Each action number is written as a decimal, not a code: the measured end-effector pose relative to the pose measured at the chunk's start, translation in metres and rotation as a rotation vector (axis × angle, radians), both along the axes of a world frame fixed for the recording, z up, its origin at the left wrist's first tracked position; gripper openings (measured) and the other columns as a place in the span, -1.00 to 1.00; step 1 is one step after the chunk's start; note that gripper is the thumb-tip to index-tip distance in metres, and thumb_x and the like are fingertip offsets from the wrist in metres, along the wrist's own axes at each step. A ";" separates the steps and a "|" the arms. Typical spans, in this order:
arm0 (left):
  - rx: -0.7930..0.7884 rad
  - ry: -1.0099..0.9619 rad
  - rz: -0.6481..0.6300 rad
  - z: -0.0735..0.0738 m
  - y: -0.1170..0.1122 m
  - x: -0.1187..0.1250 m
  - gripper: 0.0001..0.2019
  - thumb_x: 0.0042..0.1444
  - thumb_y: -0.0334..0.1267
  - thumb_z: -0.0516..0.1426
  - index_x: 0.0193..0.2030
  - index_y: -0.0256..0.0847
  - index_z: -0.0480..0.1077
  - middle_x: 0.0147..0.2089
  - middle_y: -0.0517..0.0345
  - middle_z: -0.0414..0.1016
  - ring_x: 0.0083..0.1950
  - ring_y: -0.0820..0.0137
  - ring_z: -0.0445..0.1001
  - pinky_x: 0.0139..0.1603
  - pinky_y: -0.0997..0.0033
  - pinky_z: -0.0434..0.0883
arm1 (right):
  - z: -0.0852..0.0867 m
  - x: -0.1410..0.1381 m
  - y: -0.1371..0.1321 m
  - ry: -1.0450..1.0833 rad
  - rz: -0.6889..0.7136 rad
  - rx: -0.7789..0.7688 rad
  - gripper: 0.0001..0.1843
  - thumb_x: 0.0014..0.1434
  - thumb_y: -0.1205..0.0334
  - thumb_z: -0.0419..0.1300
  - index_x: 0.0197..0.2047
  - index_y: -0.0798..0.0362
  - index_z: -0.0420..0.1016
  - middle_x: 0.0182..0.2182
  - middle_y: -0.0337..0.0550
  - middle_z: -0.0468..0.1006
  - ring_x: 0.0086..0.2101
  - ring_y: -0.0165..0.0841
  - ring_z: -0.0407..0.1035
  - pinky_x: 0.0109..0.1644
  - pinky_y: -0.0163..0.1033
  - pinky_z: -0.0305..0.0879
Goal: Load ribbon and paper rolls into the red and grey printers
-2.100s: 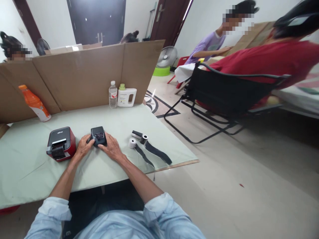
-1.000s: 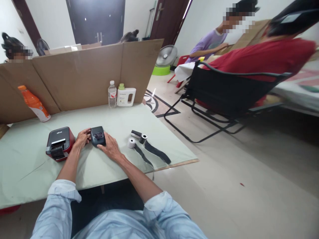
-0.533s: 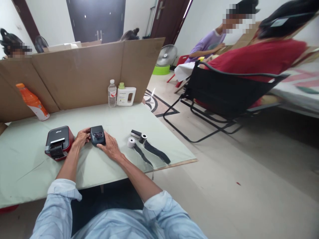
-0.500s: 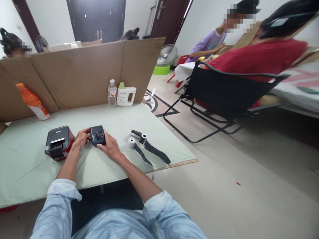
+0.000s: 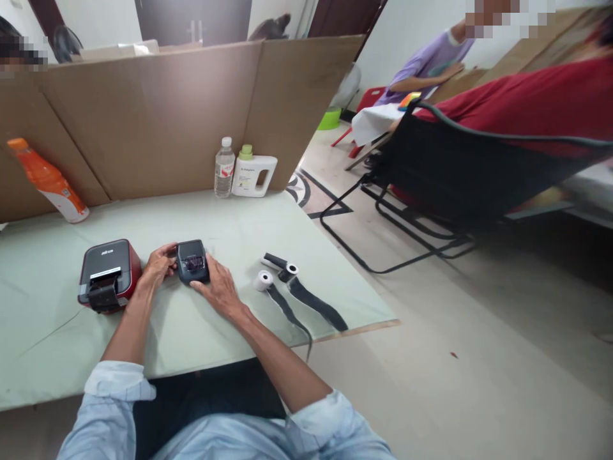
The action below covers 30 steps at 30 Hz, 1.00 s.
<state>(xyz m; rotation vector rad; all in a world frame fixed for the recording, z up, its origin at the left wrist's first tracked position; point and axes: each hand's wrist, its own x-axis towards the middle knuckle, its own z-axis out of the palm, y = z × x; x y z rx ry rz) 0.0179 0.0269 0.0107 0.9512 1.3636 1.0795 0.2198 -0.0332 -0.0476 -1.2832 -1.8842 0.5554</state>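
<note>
A small black portable printer (image 5: 192, 262) with a dark window on top lies on the table between my hands. My left hand (image 5: 158, 265) has its fingers curled, with the tips against the printer's left edge. On the other side, my right hand (image 5: 221, 287) grips the right edge, its thumb along the near corner. Left of my left hand stands a larger black and red label printer (image 5: 109, 275), a dark strip at its front slot. To the right lie a white paper roll (image 5: 263, 281) and a dark roll (image 5: 288, 273), each with a dark strip trailing toward the table edge.
A green-covered table (image 5: 191, 345) is backed by a cardboard screen (image 5: 177, 121). Along it stand an orange bottle (image 5: 50, 182), a water bottle (image 5: 224, 169) and a white jug (image 5: 253, 176). A black folding chair (image 5: 469, 166) with a seated person is at right; another person sits beyond.
The view has shifted slightly down and closer to the table. Both hands stay at the small printer, with little visible change in their grip.
</note>
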 end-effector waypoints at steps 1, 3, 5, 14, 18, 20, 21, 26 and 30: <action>-0.003 0.013 0.003 0.000 0.000 0.000 -0.28 -0.15 -0.62 0.17 0.25 -0.24 0.51 0.01 -0.02 0.66 -0.54 0.63 0.37 -0.67 0.66 0.22 | -0.001 0.001 -0.001 0.000 0.001 0.001 -0.03 0.27 0.02 0.34 0.57 0.12 0.00 0.40 0.24 0.33 0.36 0.03 0.27 0.41 0.17 0.23; -0.007 0.050 0.007 -0.001 0.001 0.000 -0.27 -0.14 -0.61 0.18 0.26 -0.24 0.51 0.02 -0.01 0.66 -0.54 0.62 0.37 -0.66 0.64 0.24 | -0.002 0.002 -0.001 0.002 0.003 0.009 -0.04 0.28 0.02 0.34 0.57 0.13 -0.01 0.39 0.24 0.34 0.36 0.02 0.27 0.41 0.16 0.24; -0.010 0.087 0.001 -0.001 0.001 0.000 -0.26 -0.14 -0.60 0.18 0.29 -0.26 0.50 -0.03 -0.01 0.67 -0.54 0.60 0.39 -0.65 0.62 0.25 | -0.003 0.002 -0.002 0.003 0.002 0.019 -0.03 0.28 0.01 0.34 0.57 0.13 -0.01 0.38 0.24 0.36 0.35 0.02 0.28 0.40 0.16 0.25; 0.038 0.115 0.040 -0.012 -0.002 0.003 -0.34 -0.08 -0.53 0.24 0.26 -0.28 0.52 0.05 -0.11 0.65 -0.52 0.56 0.37 -0.63 0.59 0.23 | 0.000 0.003 -0.002 -0.016 -0.008 -0.028 0.01 0.28 -0.03 0.34 0.60 0.03 -0.07 0.41 0.18 0.33 0.36 0.05 0.27 0.41 0.20 0.23; 0.098 0.149 -0.002 -0.011 -0.006 0.001 -0.32 -0.03 -0.44 0.23 0.32 -0.25 0.48 -0.15 0.00 0.66 -0.46 0.48 0.42 -0.51 0.54 0.34 | 0.003 0.004 -0.002 -0.005 0.005 -0.021 0.03 0.28 -0.02 0.34 0.61 0.03 -0.11 0.41 0.18 0.33 0.36 0.04 0.26 0.41 0.19 0.23; 0.161 0.165 -0.052 -0.008 -0.008 -0.001 -0.31 -0.03 -0.41 0.22 0.34 -0.21 0.47 -0.19 0.06 0.63 -0.36 0.42 0.49 -0.36 0.48 0.45 | 0.005 0.004 -0.002 0.006 0.018 -0.021 0.03 0.29 -0.03 0.33 0.61 0.04 -0.13 0.42 0.19 0.31 0.38 0.03 0.24 0.43 0.18 0.20; 0.197 0.173 -0.074 -0.006 -0.008 -0.002 -0.32 -0.03 -0.39 0.21 0.32 -0.19 0.49 -0.16 0.06 0.63 -0.28 0.39 0.52 -0.27 0.45 0.48 | 0.006 0.004 -0.002 0.011 0.024 -0.023 0.03 0.30 -0.02 0.32 0.61 0.05 -0.13 0.43 0.20 0.29 0.39 0.02 0.23 0.43 0.17 0.19; 0.262 0.229 -0.076 0.002 -0.003 0.000 -0.47 -0.02 -0.32 0.24 0.16 -0.20 0.59 0.00 0.01 0.64 -0.04 0.28 0.56 -0.03 0.37 0.49 | 0.010 0.003 -0.002 0.018 0.040 -0.029 0.00 0.29 0.00 0.33 0.59 0.09 -0.07 0.45 0.22 0.25 0.42 0.00 0.18 0.45 0.15 0.16; 0.281 0.252 0.003 0.004 0.008 0.007 -0.53 0.02 -0.21 0.29 0.12 -0.23 0.59 -0.01 -0.01 0.65 -0.08 0.27 0.56 -0.14 0.40 0.49 | 0.011 0.001 0.000 0.035 0.028 -0.027 -0.03 0.26 0.01 0.36 0.57 0.06 0.01 0.44 0.20 0.27 0.40 0.01 0.20 0.44 0.16 0.18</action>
